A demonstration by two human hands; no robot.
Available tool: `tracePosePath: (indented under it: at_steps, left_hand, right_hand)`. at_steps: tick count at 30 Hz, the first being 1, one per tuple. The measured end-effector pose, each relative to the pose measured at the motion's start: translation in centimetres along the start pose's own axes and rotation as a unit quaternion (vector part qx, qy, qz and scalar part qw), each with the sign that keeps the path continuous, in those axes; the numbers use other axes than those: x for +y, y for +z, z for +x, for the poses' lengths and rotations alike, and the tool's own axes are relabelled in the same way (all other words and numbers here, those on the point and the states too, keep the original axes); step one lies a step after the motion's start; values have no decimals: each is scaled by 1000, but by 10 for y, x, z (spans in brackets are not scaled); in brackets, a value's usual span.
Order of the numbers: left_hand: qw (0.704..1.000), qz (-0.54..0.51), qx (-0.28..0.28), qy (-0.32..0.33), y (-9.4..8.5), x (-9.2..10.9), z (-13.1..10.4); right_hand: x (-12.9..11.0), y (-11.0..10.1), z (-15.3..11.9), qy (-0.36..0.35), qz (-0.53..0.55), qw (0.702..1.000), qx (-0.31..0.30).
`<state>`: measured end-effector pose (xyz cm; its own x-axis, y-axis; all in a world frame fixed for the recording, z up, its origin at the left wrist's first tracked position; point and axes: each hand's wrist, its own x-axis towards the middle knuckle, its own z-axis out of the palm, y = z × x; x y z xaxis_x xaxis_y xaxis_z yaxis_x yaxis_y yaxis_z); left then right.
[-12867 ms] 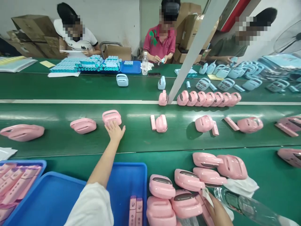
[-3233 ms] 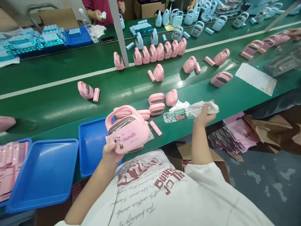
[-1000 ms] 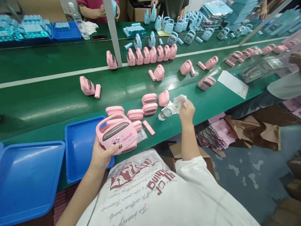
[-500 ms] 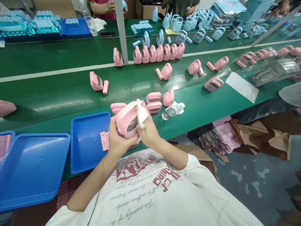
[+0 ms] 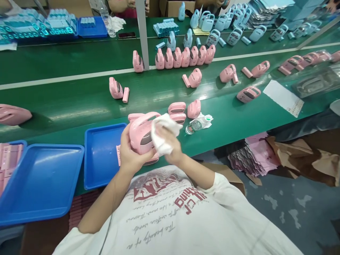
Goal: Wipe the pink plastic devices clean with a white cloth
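Note:
A glossy pink device with a loop handle and a dark oval window is gripped by my left hand, fingers round its left side and thumb beneath the window. My right hand holds a crumpled white cloth against the device's right side; the cloth hides part of my fingers. Just behind, more pink devices lie on the green bench, and another stands to their right. Part of a further one shows under my hands.
Blue trays lie at the left. A clear bottle on its side is right of my hands. Across the belt are pink devices, with blue ones beyond. A metal post rises at the far side.
The white cloth has spread open and moved right of the device's handle with my right hand. The view has shifted slightly, and the pink device at the far left shows more.

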<state>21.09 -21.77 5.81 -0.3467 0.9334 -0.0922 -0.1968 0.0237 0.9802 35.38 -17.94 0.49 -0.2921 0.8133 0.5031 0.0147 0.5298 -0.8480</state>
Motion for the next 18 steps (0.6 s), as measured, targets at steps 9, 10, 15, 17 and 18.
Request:
tracePosePath:
  at_steps: [9,10,15,17,18]
  left_hand:
    - [990,57,-123,34,-5,12,-2]
    - [989,76,-128,25,-6,11,-1]
    - [980,125,-154,-27,-14,7,4]
    - [983,101,-146,-38,-15,8,6]
    - [985,102,-133,-28,-16,8,6]
  right_hand:
    - [-17,-41,40,77,93,992,-20]
    - [-20,-43,43,50,52,995,-72]
    - [-25,-44,61,-45,-92,963,-248]
    - [-23,-45,66,-73,-115,947,-292]
    - [-22,-46,68,-85,-117,940,-309]
